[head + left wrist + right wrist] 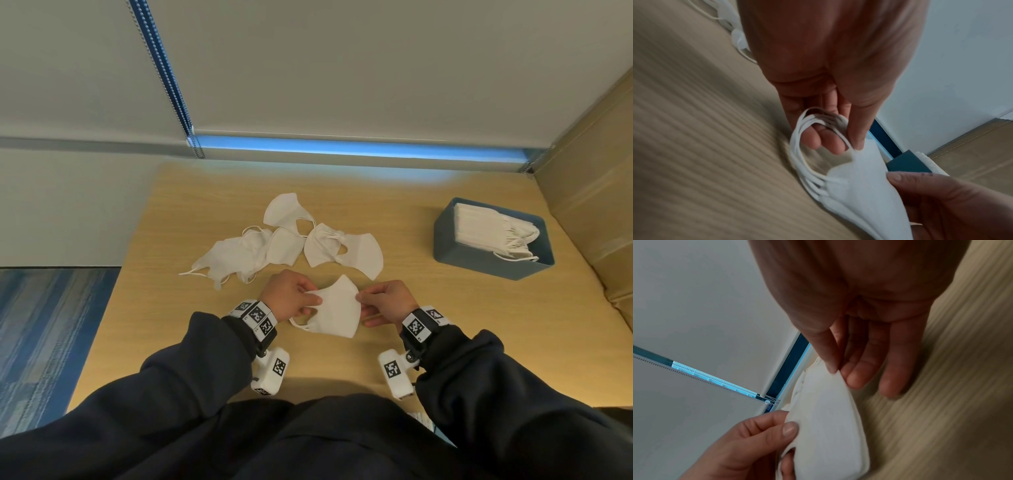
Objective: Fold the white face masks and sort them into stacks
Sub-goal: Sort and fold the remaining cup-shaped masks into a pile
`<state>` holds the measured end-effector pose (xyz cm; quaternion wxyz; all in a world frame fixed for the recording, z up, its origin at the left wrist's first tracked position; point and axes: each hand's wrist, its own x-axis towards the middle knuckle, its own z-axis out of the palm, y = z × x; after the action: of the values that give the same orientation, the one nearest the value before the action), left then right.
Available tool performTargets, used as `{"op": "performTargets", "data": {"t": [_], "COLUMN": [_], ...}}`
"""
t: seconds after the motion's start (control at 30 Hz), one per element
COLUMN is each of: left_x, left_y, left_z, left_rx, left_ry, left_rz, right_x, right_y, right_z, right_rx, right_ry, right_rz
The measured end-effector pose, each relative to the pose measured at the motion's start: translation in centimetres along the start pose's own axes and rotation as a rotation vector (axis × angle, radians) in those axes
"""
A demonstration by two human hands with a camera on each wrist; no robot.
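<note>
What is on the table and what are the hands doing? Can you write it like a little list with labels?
held mask: one white folded mask, lifted just above the table
left hand: left hand pinches the mask's left edge, by the ear loops
right hand: right hand pinches the mask's right edge
loose masks: a messy pile of white masks behind the hands
box: blue box at the right, with a neat stack of masks inside
beside the table: cardboard box at the far right

Blue box [493, 260] hides lower part of stacked masks [486, 228]; table [694, 113] blurred.
</note>
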<state>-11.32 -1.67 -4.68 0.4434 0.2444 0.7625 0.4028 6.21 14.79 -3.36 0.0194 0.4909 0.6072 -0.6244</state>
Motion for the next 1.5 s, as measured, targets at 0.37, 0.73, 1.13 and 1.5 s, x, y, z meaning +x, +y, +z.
{"op": "performTargets", "data": {"t": [0.37, 0.73, 1.13, 1.5], "left_x": [0.1, 0.4, 4.1, 4.9], "left_y": [-0.1, -0.4, 1.6, 1.4], "left_z": [0.0, -0.1, -5.1, -7.4], "left_rx": [0.351, 0.463, 0.615, 0.635], "left_ry": [0.062, 0.055, 0.434, 0.388], "left_rz": [0.05, 0.102, 0.039, -0.109], "right_x": [1.1, 1.1, 5.0, 5.4], "right_y": [0.7, 0.0, -3.8, -3.2], "right_z": [0.5, 0.6, -2.1, -3.8], "right_rx": [-0.146, -0.188, -0.567, -1.082], "right_ry": [0.03, 0.022, 0.357, 0.256], "right_rz": [0.037, 0.081, -0.141, -0.339]}}
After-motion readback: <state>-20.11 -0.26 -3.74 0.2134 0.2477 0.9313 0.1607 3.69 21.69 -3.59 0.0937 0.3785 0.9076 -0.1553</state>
